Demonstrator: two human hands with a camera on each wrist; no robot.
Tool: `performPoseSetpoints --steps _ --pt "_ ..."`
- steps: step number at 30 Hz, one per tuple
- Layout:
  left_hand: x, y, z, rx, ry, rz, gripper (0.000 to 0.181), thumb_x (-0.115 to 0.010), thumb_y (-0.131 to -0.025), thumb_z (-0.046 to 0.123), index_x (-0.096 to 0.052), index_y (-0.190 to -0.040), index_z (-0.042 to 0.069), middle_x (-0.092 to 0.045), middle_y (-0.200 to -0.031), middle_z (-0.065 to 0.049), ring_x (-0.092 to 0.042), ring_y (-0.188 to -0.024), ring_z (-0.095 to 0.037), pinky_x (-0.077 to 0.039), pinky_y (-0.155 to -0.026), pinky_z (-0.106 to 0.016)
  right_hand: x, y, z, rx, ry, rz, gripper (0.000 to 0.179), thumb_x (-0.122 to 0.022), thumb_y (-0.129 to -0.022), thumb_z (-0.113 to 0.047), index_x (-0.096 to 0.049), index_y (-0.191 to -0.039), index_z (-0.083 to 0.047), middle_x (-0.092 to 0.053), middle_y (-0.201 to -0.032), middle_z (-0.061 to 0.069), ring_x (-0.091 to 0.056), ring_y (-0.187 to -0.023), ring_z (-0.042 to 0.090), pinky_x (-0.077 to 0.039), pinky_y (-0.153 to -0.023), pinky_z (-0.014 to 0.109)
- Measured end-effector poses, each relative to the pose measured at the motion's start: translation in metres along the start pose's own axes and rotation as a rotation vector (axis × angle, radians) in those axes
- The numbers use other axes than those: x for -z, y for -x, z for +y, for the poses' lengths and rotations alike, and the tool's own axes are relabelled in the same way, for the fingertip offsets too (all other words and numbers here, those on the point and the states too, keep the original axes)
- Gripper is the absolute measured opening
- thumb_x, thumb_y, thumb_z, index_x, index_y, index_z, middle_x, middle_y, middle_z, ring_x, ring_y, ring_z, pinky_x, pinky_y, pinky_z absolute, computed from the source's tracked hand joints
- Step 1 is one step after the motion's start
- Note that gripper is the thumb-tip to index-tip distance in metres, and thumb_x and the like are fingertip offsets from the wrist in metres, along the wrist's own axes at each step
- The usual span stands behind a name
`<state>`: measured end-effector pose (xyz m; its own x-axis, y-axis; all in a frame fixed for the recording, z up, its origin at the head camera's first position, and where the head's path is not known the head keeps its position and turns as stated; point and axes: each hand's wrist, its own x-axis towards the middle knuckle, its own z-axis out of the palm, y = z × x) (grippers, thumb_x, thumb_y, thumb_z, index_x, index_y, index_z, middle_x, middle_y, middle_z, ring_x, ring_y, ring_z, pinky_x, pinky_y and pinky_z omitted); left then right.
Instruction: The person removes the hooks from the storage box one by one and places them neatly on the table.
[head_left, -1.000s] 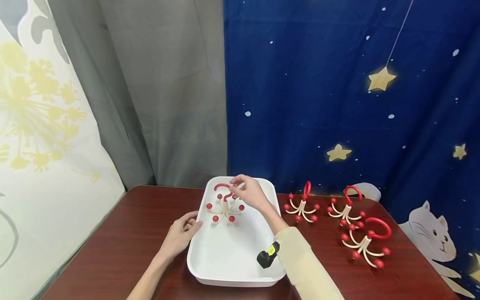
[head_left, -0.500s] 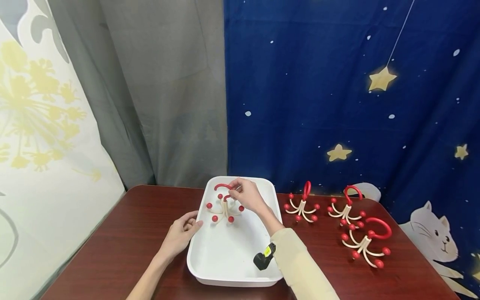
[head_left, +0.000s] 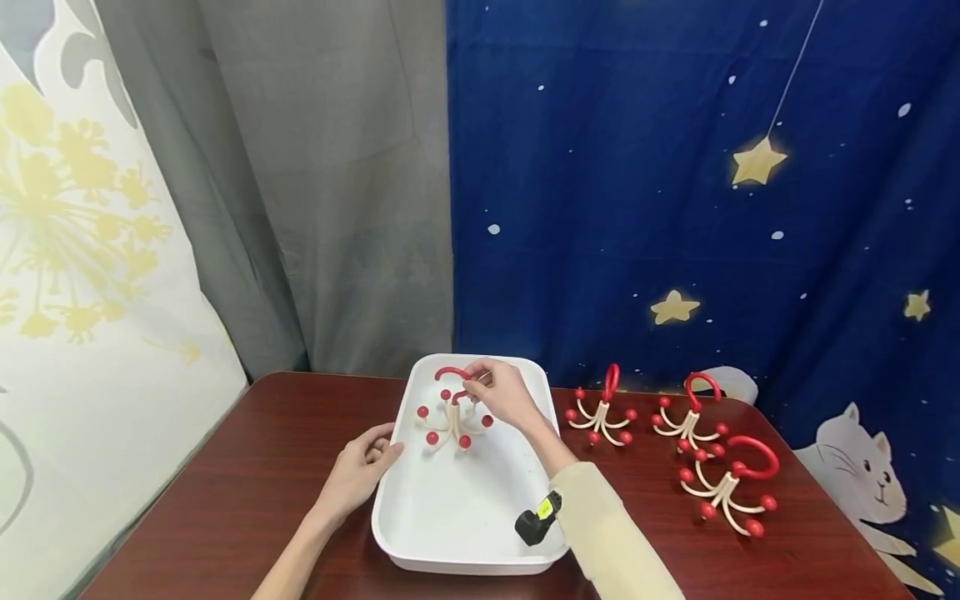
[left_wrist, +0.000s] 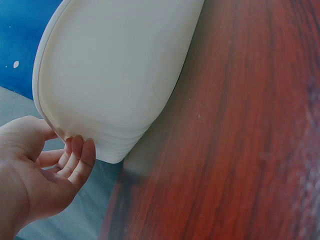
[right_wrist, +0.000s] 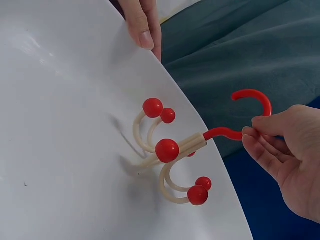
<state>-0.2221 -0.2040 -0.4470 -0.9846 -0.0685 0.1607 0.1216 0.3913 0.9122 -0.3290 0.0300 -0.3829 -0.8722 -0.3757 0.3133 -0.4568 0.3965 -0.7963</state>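
Observation:
A multi-arm hanging hook (head_left: 453, 417) stands toward the far end of the white tray (head_left: 465, 512). It has cream curved arms with red ball tips and a red hook on top. My right hand (head_left: 504, 395) pinches the red hook between thumb and fingers, plainly seen in the right wrist view beside the cream stem (right_wrist: 194, 145). The hook's arms are low over the tray floor; whether they touch it I cannot tell. My left hand (head_left: 358, 472) grips the tray's left edge, and in the left wrist view its fingers (left_wrist: 85, 162) curl at the rim.
Right of the tray, similar hooks lie on the dark red table (head_left: 247, 467): one near the tray (head_left: 602, 417), another farther right (head_left: 688, 425) and a third in front (head_left: 724, 492). Curtains (head_left: 570, 208) hang behind the table.
My right fingers have come slightly lower on the red hook, and the hanging hook has shifted a little to the right within the tray. My left hand keeps its place.

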Motion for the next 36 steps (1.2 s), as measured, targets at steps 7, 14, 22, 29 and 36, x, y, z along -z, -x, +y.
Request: performPoseSetpoints --steps 7,14,22,29,36 --pt "0.0 -0.002 -0.003 -0.008 0.007 0.0 0.042 -0.068 -0.098 0.015 -0.058 -0.134 -0.005 -0.058 -0.085 -0.006 -0.05 -0.07 -0.012 -0.044 -0.066 -0.022 0.012 0.006 -0.004 0.036 0.004 0.018 0.012 -0.067 -0.095 -0.002 -0.068 -0.106 0.002 -0.07 -0.085 0.011 -0.069 -0.08 0.04 -0.054 -0.064 0.025" --pt "0.001 0.0 -0.003 -0.016 0.003 -0.003 0.044 -0.069 -0.098 0.018 -0.058 -0.134 -0.005 -0.059 -0.086 -0.006 -0.05 -0.07 -0.012 -0.045 -0.066 -0.022 0.027 0.014 -0.009 0.064 -0.002 0.054 0.014 -0.069 -0.094 -0.006 -0.069 -0.107 0.0 -0.07 -0.084 0.009 -0.069 -0.079 0.038 -0.054 -0.069 0.027" --pt "0.002 0.001 -0.004 -0.016 0.012 -0.011 0.046 -0.069 -0.098 0.019 -0.057 -0.136 -0.005 -0.06 -0.088 -0.007 -0.051 -0.072 -0.012 -0.045 -0.066 -0.023 0.047 0.024 -0.012 0.07 -0.02 0.109 0.014 -0.07 -0.095 -0.009 -0.07 -0.108 -0.004 -0.071 -0.087 0.007 -0.071 -0.081 0.035 -0.056 -0.072 0.026" --pt "0.001 0.0 -0.005 -0.016 0.013 -0.012 0.046 -0.068 -0.098 0.018 -0.057 -0.136 -0.004 -0.06 -0.088 -0.006 -0.05 -0.071 -0.011 -0.044 -0.067 -0.023 0.067 0.034 -0.018 0.101 -0.071 0.143 0.017 -0.071 -0.095 -0.01 -0.07 -0.109 -0.002 -0.072 -0.089 0.011 -0.071 -0.082 0.038 -0.057 -0.073 0.034" --pt "0.001 0.0 -0.004 -0.017 0.013 -0.013 0.045 -0.068 -0.098 0.018 -0.057 -0.136 -0.004 -0.059 -0.087 -0.006 -0.05 -0.071 -0.011 -0.044 -0.067 -0.023 0.089 0.051 -0.021 0.116 -0.073 0.175 0.018 -0.072 -0.094 -0.01 -0.07 -0.11 -0.003 -0.071 -0.089 0.011 -0.07 -0.082 0.041 -0.058 -0.075 0.031"
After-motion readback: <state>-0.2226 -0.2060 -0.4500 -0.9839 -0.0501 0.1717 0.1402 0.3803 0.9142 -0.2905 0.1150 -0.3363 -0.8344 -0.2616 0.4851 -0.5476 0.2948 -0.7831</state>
